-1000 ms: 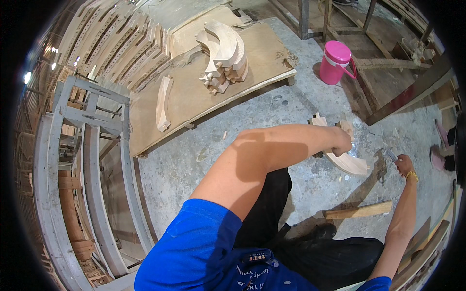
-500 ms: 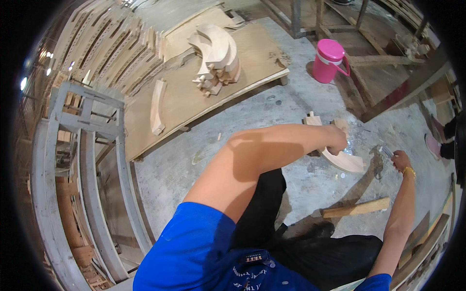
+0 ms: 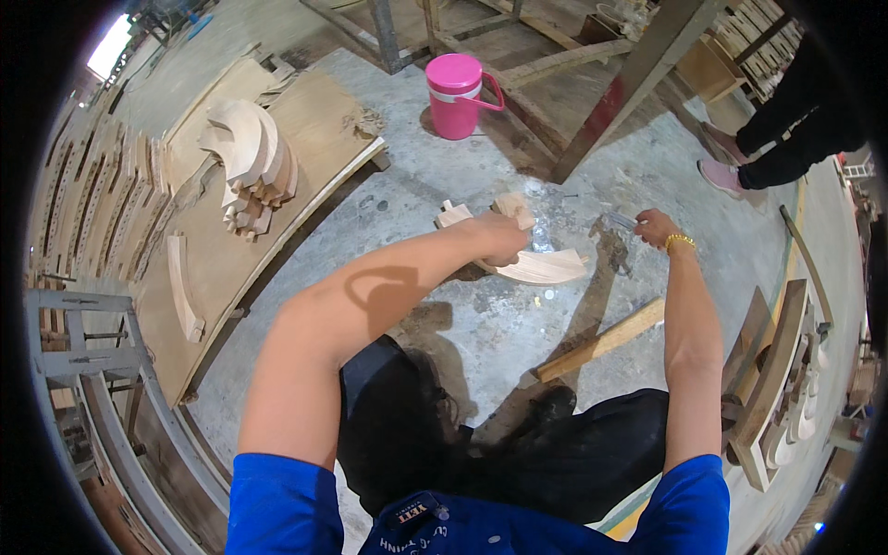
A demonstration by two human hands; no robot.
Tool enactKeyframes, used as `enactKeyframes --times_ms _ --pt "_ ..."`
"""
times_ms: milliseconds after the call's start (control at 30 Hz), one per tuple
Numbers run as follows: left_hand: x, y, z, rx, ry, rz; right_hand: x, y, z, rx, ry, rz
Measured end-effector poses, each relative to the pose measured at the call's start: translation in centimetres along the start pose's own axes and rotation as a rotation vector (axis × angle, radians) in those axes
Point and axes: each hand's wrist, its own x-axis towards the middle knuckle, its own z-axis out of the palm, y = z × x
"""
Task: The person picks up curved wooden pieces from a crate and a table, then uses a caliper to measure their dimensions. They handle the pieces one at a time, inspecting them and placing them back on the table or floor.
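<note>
On the concrete floor ahead lies a curved pale wooden piece [image 3: 546, 267] with a peg-like end at its left. My left hand [image 3: 504, 239] is closed over its middle; the fingertips are partly hidden. A small wooden block [image 3: 514, 205] sits just beyond that hand. Off to the right, my right hand [image 3: 655, 227], with a yellow beaded bracelet at the wrist, grips a small greyish flat thing [image 3: 622, 221] close above the floor. Its kind is too small to make out. Between the hands is a shiny wet-looking patch [image 3: 544, 234].
At the left, a low wooden platform [image 3: 324, 139] bears a stack of curved wooden pieces [image 3: 252, 153] and one single curved piece [image 3: 183, 287]. A pink jug [image 3: 455, 106] stands ahead. A wood strip [image 3: 601, 340] lies near my feet. Another person's legs [image 3: 786, 139] are at the far right.
The view has turned to the right, so the scene has shifted left. My left hand stays at the curved wooden piece, and my right hand still grips the greyish thing.
</note>
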Motion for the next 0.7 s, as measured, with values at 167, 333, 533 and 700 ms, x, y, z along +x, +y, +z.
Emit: enactKeyframes --times_ms 167,333,533,700 --pt "0.1 -0.4 0.8 0.003 -0.054 -0.022 -0.2 -0.4 -0.1 -0.007 -0.021 -0.004" --pt "0.5 -0.6 1.3 0.006 -0.098 -0.034 -0.1 -0.5 -0.1 -0.002 -0.018 -0.006" --pt "0.5 -0.3 0.9 0.008 -0.113 -0.034 0.1 -0.1 0.0 0.076 -0.049 0.021" --pt "0.4 -0.4 1.1 -0.003 -0.129 -0.060 0.2 -0.3 0.1 0.032 -0.061 -0.021"
